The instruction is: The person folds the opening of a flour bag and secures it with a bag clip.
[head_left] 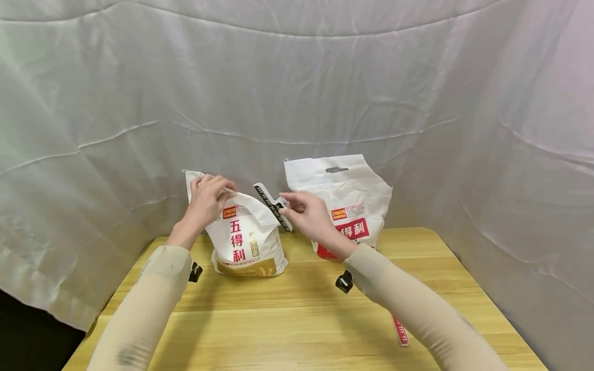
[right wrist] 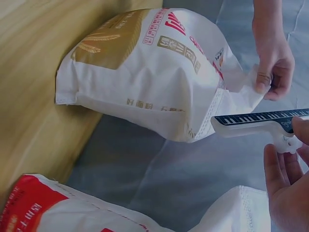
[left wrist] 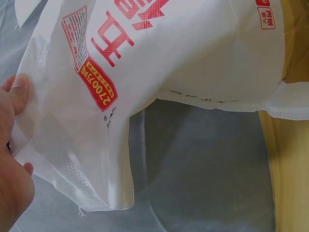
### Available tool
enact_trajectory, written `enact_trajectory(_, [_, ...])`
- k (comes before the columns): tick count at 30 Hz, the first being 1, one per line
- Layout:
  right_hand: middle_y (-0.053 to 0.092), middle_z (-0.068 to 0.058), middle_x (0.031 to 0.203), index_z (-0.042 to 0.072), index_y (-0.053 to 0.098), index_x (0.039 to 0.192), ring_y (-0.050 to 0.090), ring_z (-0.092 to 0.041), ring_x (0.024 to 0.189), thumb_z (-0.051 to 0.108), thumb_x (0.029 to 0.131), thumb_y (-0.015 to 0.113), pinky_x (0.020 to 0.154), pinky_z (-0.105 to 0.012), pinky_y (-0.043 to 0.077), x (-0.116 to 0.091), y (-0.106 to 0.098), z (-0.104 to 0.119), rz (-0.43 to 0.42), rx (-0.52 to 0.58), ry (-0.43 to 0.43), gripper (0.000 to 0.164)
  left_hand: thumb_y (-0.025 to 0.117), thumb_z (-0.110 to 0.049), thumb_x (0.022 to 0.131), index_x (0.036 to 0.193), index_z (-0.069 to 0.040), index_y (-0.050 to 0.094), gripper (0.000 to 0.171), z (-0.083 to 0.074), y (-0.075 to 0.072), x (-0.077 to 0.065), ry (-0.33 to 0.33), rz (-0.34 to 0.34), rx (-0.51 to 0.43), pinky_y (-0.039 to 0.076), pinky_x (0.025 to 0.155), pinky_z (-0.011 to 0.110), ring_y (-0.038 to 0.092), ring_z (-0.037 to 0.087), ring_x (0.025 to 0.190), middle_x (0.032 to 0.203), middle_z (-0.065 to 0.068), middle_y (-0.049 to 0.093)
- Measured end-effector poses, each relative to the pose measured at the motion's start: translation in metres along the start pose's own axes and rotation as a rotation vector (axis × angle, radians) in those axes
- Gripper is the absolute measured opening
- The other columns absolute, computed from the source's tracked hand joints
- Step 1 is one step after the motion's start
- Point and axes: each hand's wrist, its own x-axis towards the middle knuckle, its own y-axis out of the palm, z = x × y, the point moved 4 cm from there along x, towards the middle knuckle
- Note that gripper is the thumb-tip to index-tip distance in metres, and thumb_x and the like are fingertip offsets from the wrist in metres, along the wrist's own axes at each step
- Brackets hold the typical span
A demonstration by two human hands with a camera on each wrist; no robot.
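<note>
A white flour bag with red characters and a gold band (head_left: 265, 242) stands on the left of the table, its top folded over to the right. My left hand (head_left: 206, 200) pinches the bag's top edge; in the left wrist view its thumb presses the white plastic near the corner. Between the two bags, my right hand (head_left: 312, 214) holds a clip with a black-and-white piano-key pattern (right wrist: 256, 119) by its white handle. The clip's long bar slants close beside the folded corner of the bag.
A second white flour bag (head_left: 343, 193) with a red label and a handle slot stands to the right, partly behind my right hand. A red-and-white strip-shaped clip (head_left: 400, 332) lies on the wooden table (head_left: 260, 319), partly under my right forearm. Grey cloth (head_left: 297, 87) hangs around the table.
</note>
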Motion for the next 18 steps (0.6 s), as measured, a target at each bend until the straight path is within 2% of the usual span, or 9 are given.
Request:
enact_trajectory(4, [0.068,-0.013,0.104,0.003,0.072,0.129,0.073,-0.025,0.096,0.008,0.092,0.078,0.086,-0.022,0.058,0.007,0.003,0.002,0.008,-0.009,-0.018,0.037,0.076,-0.004,0.092,0.097,-0.011,0.072,0.009,-0.001,0.0,0.0,0.0,0.0,0.0,0.023,0.11,0.06,0.054,0.031,0.104,0.1,0.007,0.073])
enact_trajectory(8, [0.067,-0.013,0.102,0.003,0.072,0.128,0.073,-0.025,0.094,0.007,0.091,0.079,0.085,-0.021,0.058,0.013,0.005,0.005,0.01,-0.023,-0.038,0.038,0.076,-0.004,0.092,0.097,-0.011,0.072,0.009,-0.002,0.0,0.0,-0.002,0.002,0.001,0.024,0.109,0.06,0.054,0.031,0.105,0.1,0.008,0.073])
enact_trajectory(13, [0.068,-0.014,0.103,0.001,0.071,0.127,0.071,-0.025,0.092,0.008,0.09,0.08,0.083,-0.023,0.058,0.022,0.007,0.008,0.021,-0.091,-0.067,0.039,0.076,-0.004,0.092,0.097,-0.011,0.072,0.009,-0.002,0.001,0.001,0.002,-0.001,0.001,0.024,0.108,0.06,0.054,0.032,0.104,0.1,0.008,0.074])
enact_trajectory(18, [0.067,-0.01,0.097,0.003,0.072,0.127,0.066,-0.022,0.089,0.011,0.091,0.081,0.082,-0.028,0.056,0.03,0.01,0.01,0.04,-0.172,-0.088,0.038,0.076,-0.004,0.092,0.097,-0.011,0.073,0.009,-0.002,0.001,0.001,-0.005,0.005,0.004,0.024,0.108,0.06,0.055,0.032,0.105,0.1,0.008,0.074])
